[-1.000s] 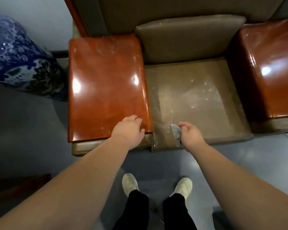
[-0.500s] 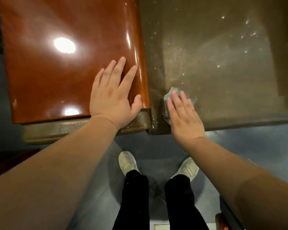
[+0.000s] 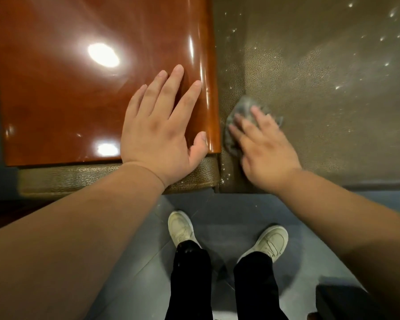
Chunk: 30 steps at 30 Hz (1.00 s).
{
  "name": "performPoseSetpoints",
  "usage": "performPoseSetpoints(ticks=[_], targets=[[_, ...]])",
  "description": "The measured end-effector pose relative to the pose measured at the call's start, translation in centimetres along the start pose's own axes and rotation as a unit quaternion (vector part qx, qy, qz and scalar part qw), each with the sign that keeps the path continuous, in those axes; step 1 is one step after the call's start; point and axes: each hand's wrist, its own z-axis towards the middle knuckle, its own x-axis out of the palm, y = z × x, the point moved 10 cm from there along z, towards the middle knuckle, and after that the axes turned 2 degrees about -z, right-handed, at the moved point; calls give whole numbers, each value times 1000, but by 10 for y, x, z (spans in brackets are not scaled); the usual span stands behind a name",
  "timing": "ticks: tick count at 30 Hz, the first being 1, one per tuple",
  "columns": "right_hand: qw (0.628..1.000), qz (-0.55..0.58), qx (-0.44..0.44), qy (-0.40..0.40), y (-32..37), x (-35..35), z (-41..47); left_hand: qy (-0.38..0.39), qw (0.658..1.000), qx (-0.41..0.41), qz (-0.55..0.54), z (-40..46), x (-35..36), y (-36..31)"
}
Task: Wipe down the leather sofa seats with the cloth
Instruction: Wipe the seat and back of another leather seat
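The olive-brown leather sofa seat fills the upper right, speckled with shiny droplets. A crumpled grey cloth lies at the seat's front left corner, against the armrest. My right hand presses flat on the cloth with straight fingers, slightly blurred, covering most of it. My left hand rests flat, fingers spread, on the glossy orange-brown wooden armrest beside the seat, thumb near its front right corner.
The sofa's leather front edge runs below the armrest. Grey tiled floor lies beneath, with my two white shoes and black trousers. A dark object sits at the bottom right.
The camera has closed in on the seat's front corner. My left hand flattened on the armrest; my right hand went from gripping the cloth to pressing it flat, shifting slightly on the leather.
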Motion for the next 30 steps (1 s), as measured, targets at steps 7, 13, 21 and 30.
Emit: performPoseSetpoints(ticks=[7, 13, 21, 30], targets=[[1000, -5, -3, -17, -42, -20, 38, -9, 1000, 1, 1, -2, -1, -1], [993, 43, -93, 65, 46, 2, -9, 2, 1000, 0, -6, -1, -3, -2], [999, 43, 22, 15, -56, -31, 21, -3, 1000, -3, 2, -2, -2, -1], [966, 25, -252, 49, 54, 0, -76, -18, 1000, 1, 4, -3, -2, -1]])
